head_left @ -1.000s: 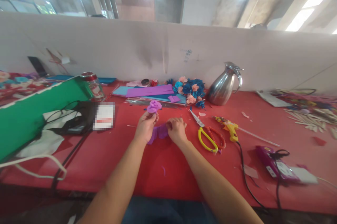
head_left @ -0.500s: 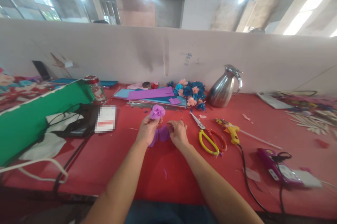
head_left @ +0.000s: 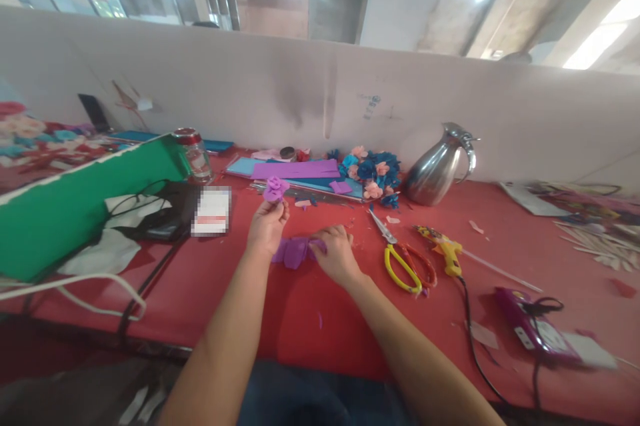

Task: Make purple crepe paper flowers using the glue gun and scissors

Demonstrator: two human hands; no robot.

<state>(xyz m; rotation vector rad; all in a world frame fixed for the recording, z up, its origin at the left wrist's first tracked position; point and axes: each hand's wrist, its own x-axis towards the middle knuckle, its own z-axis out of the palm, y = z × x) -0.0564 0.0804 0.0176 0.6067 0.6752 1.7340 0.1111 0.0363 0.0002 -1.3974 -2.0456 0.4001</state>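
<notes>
Over the red surface, my left hand has moved leftward from my right hand, which touches the purple pieces, gripping or not I cannot tell; they're now better exposed. My left pinches the purple flower upright.

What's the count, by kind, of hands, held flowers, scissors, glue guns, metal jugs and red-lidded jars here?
Left hand and right hand: 2
Held purple flower: 1
Scissors: 1 pair
Glue gun: 1
Metal jug: 1
Red-lidded jar: 1
Total: 7
</notes>
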